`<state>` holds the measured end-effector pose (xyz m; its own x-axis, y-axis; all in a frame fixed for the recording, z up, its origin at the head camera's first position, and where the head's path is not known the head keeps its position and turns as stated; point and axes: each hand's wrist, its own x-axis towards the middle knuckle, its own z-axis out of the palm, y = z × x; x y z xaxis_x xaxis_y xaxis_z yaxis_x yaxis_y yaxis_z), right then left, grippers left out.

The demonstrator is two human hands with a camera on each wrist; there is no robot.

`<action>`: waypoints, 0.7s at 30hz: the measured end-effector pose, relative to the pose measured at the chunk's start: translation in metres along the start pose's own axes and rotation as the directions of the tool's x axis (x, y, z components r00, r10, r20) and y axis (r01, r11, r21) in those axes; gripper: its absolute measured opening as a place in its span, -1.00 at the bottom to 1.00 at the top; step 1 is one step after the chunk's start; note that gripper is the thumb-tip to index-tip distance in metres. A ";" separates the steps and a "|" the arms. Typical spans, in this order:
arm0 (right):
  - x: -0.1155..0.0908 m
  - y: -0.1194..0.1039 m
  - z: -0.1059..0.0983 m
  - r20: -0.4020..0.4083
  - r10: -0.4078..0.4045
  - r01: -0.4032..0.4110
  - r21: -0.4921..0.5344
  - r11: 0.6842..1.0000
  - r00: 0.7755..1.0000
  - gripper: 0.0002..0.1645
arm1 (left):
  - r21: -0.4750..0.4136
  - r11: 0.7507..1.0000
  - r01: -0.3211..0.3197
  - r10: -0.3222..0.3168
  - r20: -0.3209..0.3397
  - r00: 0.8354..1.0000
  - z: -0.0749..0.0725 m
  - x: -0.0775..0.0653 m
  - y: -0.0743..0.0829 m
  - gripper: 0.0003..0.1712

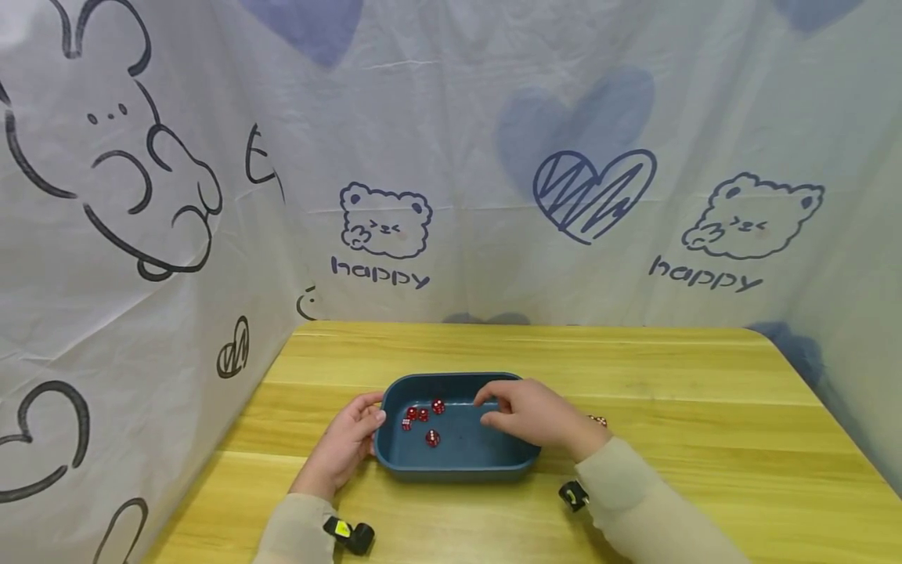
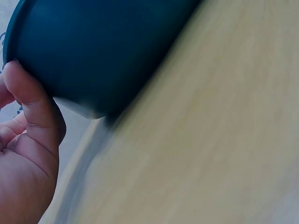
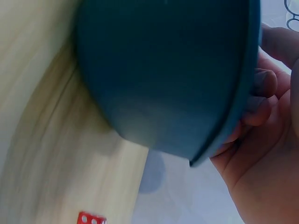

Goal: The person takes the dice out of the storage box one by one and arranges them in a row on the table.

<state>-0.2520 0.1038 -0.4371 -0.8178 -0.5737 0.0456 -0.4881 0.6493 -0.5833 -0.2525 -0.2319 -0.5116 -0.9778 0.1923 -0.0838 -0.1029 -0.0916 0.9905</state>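
Observation:
A dark teal rectangular tray [image 1: 472, 439] with raised walls stands on the table in the head view. My left hand [image 1: 343, 446] grips its left end, thumb at the rim and fingers around the outside; the left wrist view shows the thumb against the wall. Several red dice with white dots lie in the tray's left half, among them one die [image 1: 432, 438] nearer the front wall. Over the right end hovers my right hand [image 1: 532, 411], thumb and index finger bent and apart, nothing visible between them. Its other fingers are partly hidden in the head view.
Red dice [image 1: 599, 421] on the wooden table [image 1: 705, 439] are partly hidden behind the right wrist; one die [image 3: 91, 218] shows at the bottom of the right wrist view. White cloth [image 1: 479, 258] with drawings hangs behind and beside the table.

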 end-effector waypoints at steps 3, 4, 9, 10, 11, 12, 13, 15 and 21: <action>0.005 -0.002 0.005 0.009 -0.010 0.010 0.000 1.000 1.000 -0.69 | -0.001 1.000 0.002 -0.002 0.001 1.000 0.000 0.000 0.000 -0.50; 0.007 -0.003 0.006 0.015 -0.011 0.011 0.001 1.000 1.000 -0.68 | 0.000 1.000 0.002 -0.002 0.001 1.000 0.000 0.000 0.000 -0.50; 0.015 -0.003 0.016 0.046 0.007 -0.007 -0.004 1.000 0.999 -0.64 | 0.003 1.000 0.006 -0.006 -0.005 1.000 0.001 0.000 0.000 -0.50; 0.016 -0.003 0.018 0.048 0.010 -0.010 -0.009 1.000 0.999 -0.64 | 0.005 1.000 0.007 -0.007 -0.005 1.000 0.000 0.000 0.000 -0.51; 0.017 -0.003 0.020 0.050 0.009 -0.009 -0.013 1.000 0.999 -0.64 | 0.005 1.000 0.007 -0.007 -0.005 1.000 0.000 0.000 0.000 -0.50; 0.019 -0.003 0.021 0.051 0.007 -0.006 -0.018 1.000 0.999 -0.64 | 0.006 1.000 0.006 -0.006 -0.005 1.000 0.000 0.000 0.000 -0.50; 0.020 -0.003 0.023 0.054 0.005 -0.004 -0.022 1.000 0.999 -0.63 | 0.007 1.000 0.006 -0.005 -0.004 1.000 0.000 0.000 0.000 -0.50; 0.023 -0.004 0.026 0.060 0.000 0.002 -0.030 1.000 0.998 -0.63 | 0.006 1.000 0.005 -0.005 -0.001 1.000 0.000 0.000 0.000 -0.50; 0.033 -0.011 0.034 0.086 -0.017 0.023 -0.070 0.997 0.996 -0.64 | 0.007 1.000 0.011 -0.011 -0.003 1.000 0.000 0.001 0.000 -0.50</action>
<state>-0.2629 0.0608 -0.4571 -0.7800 -0.6257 -0.0143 -0.5272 0.6693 -0.5236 -0.2536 -0.2315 -0.5121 -0.9772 0.1901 -0.0949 -0.1123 -0.0828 0.9902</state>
